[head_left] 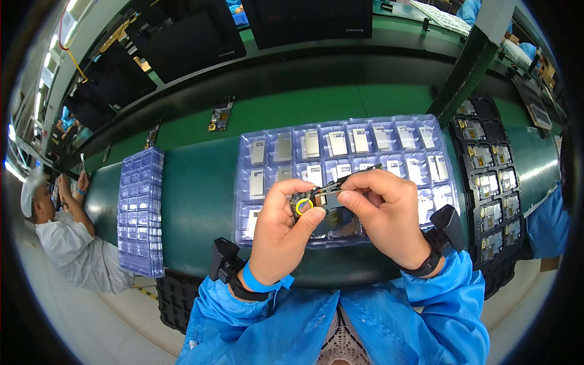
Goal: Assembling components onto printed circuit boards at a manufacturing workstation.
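Observation:
Over the near half of a clear plastic blister tray (451, 182), both my hands hold one small circuit board (298, 199) with a yellow ring on it. My left hand (275, 230) grips the board's left end, its thumb beside the ring. At the board's other end, my right hand (389, 204) is closed, with thumb and index finger pinching at a silver metal plate (330, 200). Whether that plate touches the board along its whole length I cannot tell. Similar silver plates (337, 143) lie in the tray's pockets, some hidden under my hands.
Right of the blister tray, a black tray (463, 176) carries several boards with yellow rings. A stack of clear trays (141, 213) stands to the left. Further boards (221, 114) lie on the green bench beyond. A green post (465, 73) rises behind; a co-worker (76, 237) sits far left.

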The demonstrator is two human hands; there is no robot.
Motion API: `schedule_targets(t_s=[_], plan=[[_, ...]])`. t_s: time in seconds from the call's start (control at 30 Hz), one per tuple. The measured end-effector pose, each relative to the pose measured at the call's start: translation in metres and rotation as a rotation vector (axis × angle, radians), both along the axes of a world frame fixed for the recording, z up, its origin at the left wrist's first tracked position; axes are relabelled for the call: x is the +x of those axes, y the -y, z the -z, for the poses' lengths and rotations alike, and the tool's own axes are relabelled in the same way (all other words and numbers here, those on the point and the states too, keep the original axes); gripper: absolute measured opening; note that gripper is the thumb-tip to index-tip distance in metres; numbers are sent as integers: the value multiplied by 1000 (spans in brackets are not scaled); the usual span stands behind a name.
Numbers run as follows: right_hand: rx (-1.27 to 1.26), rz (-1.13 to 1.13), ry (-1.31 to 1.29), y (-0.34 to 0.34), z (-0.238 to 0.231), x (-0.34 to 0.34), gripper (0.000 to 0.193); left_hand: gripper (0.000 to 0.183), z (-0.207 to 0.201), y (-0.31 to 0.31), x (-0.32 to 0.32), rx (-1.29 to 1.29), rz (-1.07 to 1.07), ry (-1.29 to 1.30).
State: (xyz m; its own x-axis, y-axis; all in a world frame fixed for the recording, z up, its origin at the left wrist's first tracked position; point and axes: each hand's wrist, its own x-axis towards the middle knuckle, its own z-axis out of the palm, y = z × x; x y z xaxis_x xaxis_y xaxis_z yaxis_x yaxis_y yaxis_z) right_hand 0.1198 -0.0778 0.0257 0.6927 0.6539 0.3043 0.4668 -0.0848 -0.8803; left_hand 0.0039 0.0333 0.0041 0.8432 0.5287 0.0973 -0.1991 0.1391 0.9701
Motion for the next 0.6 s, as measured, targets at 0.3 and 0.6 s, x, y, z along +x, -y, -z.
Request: schedule_targets(t_s=[0.3, 0.6], plan=[[-3, -37, -55, 2, 3, 6, 9, 31, -2, -2, 1, 22, 61, -21], [-14, -36, -85, 1, 5, 7, 8, 34, 1, 4, 2, 42, 9, -30]])
